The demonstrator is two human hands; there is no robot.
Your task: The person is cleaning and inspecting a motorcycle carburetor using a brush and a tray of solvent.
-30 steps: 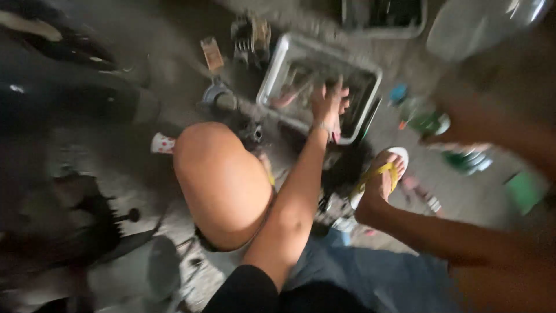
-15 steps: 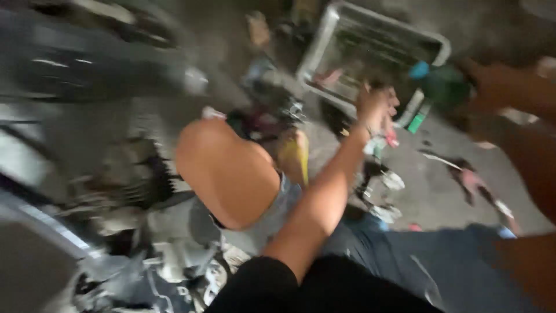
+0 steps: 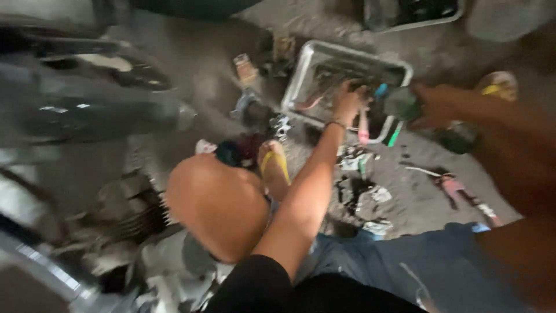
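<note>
Sorting step judged in hand: left hand (image 3: 346,103) reaches inside metal tray (image 3: 301,81), grip cannot be told; right hand (image 3: 437,105) beside tray, closed on dark green object (image 3: 401,104); picking calls for steadier placement.

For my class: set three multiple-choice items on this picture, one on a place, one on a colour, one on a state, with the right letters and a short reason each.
1. Where does the left hand reach?
A. into the metal tray
B. onto the bare knee
C. onto the sandal

2. What colour are the straps of the sandal beside the knee?
A. red
B. yellow
C. white

3. What is the right hand doing?
A. lying flat on the floor
B. resting on the thigh
C. gripping a dark green object

Answers:
1 A: the fingers dip over the rim of the metal tray.
2 B: the straps show yellow across the foot.
3 C: the fingers close around the dark green object, at the tray's right edge.
</note>
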